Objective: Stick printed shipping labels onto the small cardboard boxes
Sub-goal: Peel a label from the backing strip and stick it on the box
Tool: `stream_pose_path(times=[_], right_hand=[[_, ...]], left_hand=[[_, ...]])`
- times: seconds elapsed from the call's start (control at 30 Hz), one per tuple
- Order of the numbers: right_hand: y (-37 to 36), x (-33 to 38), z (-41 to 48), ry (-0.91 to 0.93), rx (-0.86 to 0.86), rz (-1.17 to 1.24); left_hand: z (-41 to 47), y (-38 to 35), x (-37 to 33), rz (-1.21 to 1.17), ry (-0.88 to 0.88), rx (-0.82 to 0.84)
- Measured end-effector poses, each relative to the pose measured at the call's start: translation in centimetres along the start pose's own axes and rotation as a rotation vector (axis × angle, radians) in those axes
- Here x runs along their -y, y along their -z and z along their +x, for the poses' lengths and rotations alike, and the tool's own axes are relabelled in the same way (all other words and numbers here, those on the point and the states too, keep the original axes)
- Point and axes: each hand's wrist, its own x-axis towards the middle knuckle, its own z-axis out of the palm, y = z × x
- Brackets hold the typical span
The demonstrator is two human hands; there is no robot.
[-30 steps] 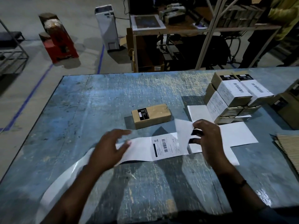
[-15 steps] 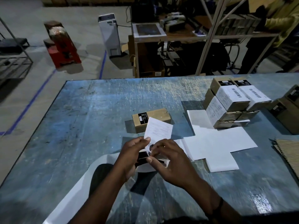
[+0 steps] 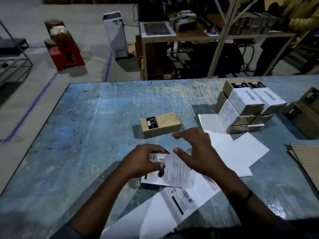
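Well, the left hand is pinching a printed shipping label by its left end, fingers curled round the edge, and holds it just above the near middle of the blue, scuffed worktop. The right hand holds nothing. Its fingers are spread wide and it hovers over the label's right side, reaching towards the far left. Whether the thumb touches the paper I cannot tell.

The small cardboard box lies on its long side just beyond both hands, a black sticker on its left end and its top bare brown (no white label on it yet).

Under the held label, running towards the near edge, lies a strip of labels with a barcode showing. To the right of the right hand, white backing sheets overlap flat on the worktop. Beyond them, far right, stands a stack of labelled boxes, white barcoded labels facing up. Further right sit plain brown boxes, and nearer, at the right edge, a piece of corrugated cardboard.
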Motion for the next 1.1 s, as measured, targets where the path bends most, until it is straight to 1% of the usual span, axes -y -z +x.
stream_pose_path(times=[0.07, 0.13, 0.2, 0.27, 0.4, 0.5, 0.57, 0.67, 0.77, 0.83, 0.9, 1.03, 1.1], right_hand=[[-0.1, 0.1, 0.7, -0.030, 0.129, 0.064], [-0.3, 0.1, 1.1, -0.067, 0.186, 0.167], [-0.5, 0.0, 1.0, -0.103, 0.209, 0.271], [-0.6, -0.2, 0.5, -0.135, 0.214, 0.317], [-0.7, -0.3, 0.2, -0.166, 0.228, 0.412], [-0.9, -0.6, 0.9, -0.191, 0.174, 0.394], [-0.9, -0.9, 1.6, -0.251, 0.085, 0.398], [-1.0, -1.5, 2.1, -0.374, -0.087, 0.586], [-1.5, -1.8, 2.0, -0.533, -0.180, 0.835], [-2.1, -1.7, 1.7, -0.616, -0.181, 0.940], [-2.7, -1.7, 1.5, -0.660, -0.160, 0.968], [-3.2, -2.2, 1.3, -0.684, -0.153, 0.931], [-3.3, -2.4, 1.5, -0.682, -0.161, 0.868]], left_hand=[[0.3, 0.3, -0.4, -0.008, -0.002, 0.010], [0.6, 0.6, -0.4, -0.033, 0.006, -0.023], [0.8, 0.6, 0.0, -0.055, 0.006, -0.044], [0.7, 0.6, 0.2, -0.066, 0.004, -0.054], [0.9, 0.8, 0.5, -0.078, 0.004, -0.022], [1.4, 1.1, 0.5, -0.143, -0.031, -0.028], [2.0, 1.2, 0.5, -0.294, -0.013, -0.106], [2.9, 1.2, 1.3, -0.548, 0.083, -0.243], [3.2, 0.6, 1.6, -0.711, 0.147, -0.230], [3.1, 0.1, 1.8, -0.751, 0.163, -0.210], [3.4, -0.4, 2.0, -0.745, 0.166, -0.216], [3.8, -0.1, 2.0, -0.699, 0.149, -0.215], [3.9, 0.1, 1.9, -0.674, 0.134, -0.205]])
